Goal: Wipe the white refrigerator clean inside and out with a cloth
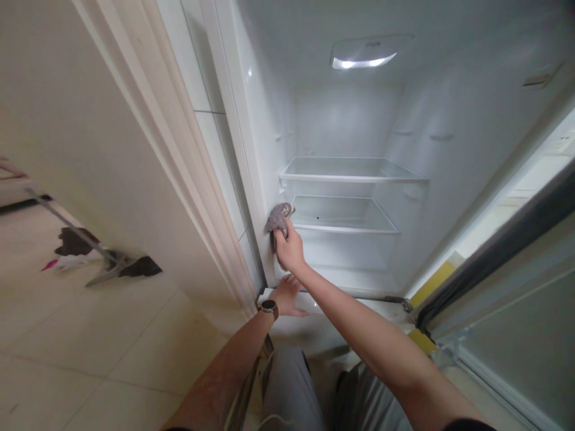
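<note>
My right hand grips a crumpled grey-brown cloth and presses it against the left inner wall of an open refrigerator, near its front edge. Below it, my left hand, with a watch on the wrist, rests with fingers spread on the white front ledge at the refrigerator's bottom. Two glass shelves stand inside, an upper shelf and a lower shelf. A lit lamp shines in the ceiling of the compartment.
The refrigerator door stands open on the right with a dark seal along it. A door frame runs close along the left. On the tiled floor at far left lie dark items beside a long-handled tool.
</note>
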Motion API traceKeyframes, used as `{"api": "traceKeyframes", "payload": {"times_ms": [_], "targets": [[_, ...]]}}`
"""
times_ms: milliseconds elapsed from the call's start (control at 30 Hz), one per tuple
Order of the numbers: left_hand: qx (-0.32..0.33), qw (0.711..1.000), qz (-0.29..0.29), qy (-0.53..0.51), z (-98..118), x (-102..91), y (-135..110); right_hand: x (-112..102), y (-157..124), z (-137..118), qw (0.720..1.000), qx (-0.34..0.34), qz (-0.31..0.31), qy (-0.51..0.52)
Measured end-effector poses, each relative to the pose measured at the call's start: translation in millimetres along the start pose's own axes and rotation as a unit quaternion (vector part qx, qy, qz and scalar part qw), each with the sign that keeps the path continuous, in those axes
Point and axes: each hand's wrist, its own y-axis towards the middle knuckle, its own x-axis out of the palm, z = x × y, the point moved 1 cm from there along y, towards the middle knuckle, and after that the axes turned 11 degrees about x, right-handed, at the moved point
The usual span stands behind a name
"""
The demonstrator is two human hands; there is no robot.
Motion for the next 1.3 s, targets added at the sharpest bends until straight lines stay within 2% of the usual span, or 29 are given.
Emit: {"api": "traceKeyframes", "payload": {"times_ms": [167,267,333,500,600,700,967,1067,1167,1300], "targets": [[0.02,0.999,-0.032,0.012,-2,-0.2,3,-10,43,-70,0.993,-0.111,0.027,0.022],[0.02,0.999,-0.033,0.024,-3,1.9,3,-9,59,-89,0.988,-0.149,0.029,0.026],[0.018,0.999,-0.032,0.022,-3,2.8,2,-8,55,-85,0.99,-0.135,0.028,0.021],[0.008,0.999,-0.035,0.002,-2,1.7,2,-6,15,-47,0.999,-0.048,0.006,-0.017],[0.006,0.999,-0.038,-0.002,-1,-0.1,2,-5,12,-36,0.999,-0.047,-0.001,-0.011],[0.009,0.999,-0.043,0.002,-1,-0.9,3,-5,35,-35,0.999,-0.041,-0.003,0.013],[0.011,0.999,-0.049,-0.007,-4,3.2,3,0,139,-18,0.997,0.067,0.02,0.046],[0.005,0.999,-0.047,-0.014,-6,5.3,3,4,171,-9,0.995,0.084,0.007,0.053],[0.009,0.999,-0.046,-0.02,-7,5.9,2,9,191,-1,0.997,0.073,-0.006,0.034],[0.01,0.999,-0.045,-0.026,-7,5.3,1,11,198,7,0.997,0.077,-0.001,-0.008]]}}
